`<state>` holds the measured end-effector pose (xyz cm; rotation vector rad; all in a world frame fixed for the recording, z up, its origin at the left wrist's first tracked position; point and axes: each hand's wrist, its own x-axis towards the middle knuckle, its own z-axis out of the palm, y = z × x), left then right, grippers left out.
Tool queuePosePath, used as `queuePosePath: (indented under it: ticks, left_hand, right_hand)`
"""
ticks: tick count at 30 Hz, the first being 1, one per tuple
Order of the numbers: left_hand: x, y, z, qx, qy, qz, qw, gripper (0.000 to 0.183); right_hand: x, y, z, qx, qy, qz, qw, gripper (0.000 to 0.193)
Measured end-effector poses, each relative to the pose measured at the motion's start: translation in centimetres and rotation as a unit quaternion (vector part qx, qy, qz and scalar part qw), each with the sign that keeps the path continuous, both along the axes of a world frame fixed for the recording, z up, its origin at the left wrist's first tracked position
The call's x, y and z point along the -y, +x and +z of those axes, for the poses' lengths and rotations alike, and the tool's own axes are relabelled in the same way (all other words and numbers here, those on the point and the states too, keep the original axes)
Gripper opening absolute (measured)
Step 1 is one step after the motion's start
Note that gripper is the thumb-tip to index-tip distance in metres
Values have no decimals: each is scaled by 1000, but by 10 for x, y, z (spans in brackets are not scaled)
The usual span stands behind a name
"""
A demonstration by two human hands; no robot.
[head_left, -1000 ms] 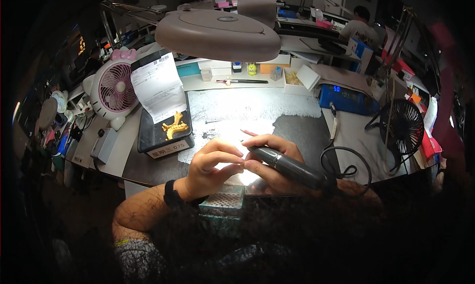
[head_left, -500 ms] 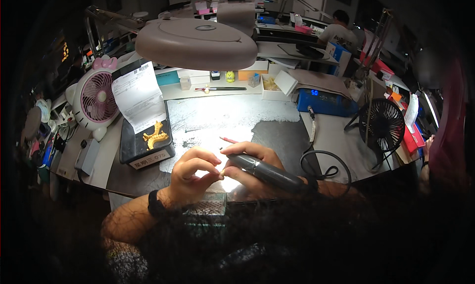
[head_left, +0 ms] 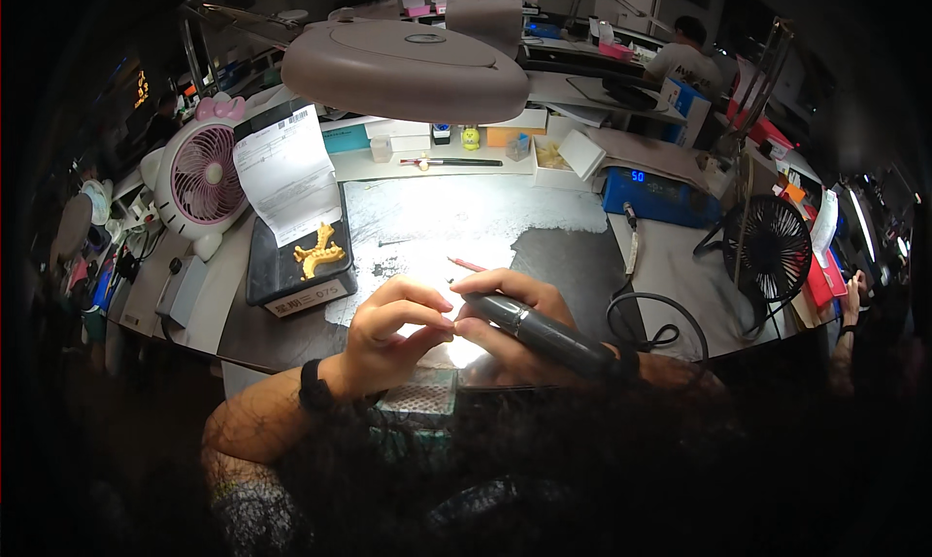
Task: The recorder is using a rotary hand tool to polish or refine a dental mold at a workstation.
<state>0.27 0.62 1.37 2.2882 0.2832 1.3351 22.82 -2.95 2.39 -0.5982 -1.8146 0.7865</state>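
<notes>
My right hand (head_left: 510,348) grips a dark grey rotary handpiece (head_left: 558,339), slanting from lower right towards my left fingertips. Opposite it, my left hand (head_left: 396,329) is pinched, its thumb and fingertips meeting the right hand's fingers. Whatever small piece sits in that pinch is too hidden to make out. Just beyond the right fingers shows a thin red stick-like tool (head_left: 466,264). To the left stands a black tray (head_left: 267,283) holding a yellow dental model (head_left: 321,254) and a printed sheet (head_left: 283,174).
A lamp (head_left: 408,72) overhangs the bench. The blue control unit (head_left: 655,196) has a cord (head_left: 684,312) looping near my right forearm. A pink-and-white fan (head_left: 206,174) stands left, a black fan (head_left: 769,246) right. Pens (head_left: 451,162) and small boxes line the back. Beyond, a person (head_left: 687,57) sits.
The whole scene has shifted slightly right in view. Both hands keep the same close grip; a small yellowish piece seen earlier at the left fingertips is now mostly hidden.
</notes>
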Motion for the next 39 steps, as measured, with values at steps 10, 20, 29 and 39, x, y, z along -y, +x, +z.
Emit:
queuePosePath:
  ticks: [10,20,29,39]
  left_hand:
    - [2,1,2,2,7,9,1000,26]
    - [1,1,2,6,-7,13,1000,29]
    - [0,1,-1,-4,-6,12,1000,30]
    - [-1,0,0,-5,4,8,1000,30]
  right_hand:
    - [5,-1,5,-7,-28,-10,1000,33]
    - [1,-2,3,-16,8,-2,1000,35]
    - [2,1,4,-18,-8,12,1000,37]
    - [4,1,3,-21,-15,9,1000,37]
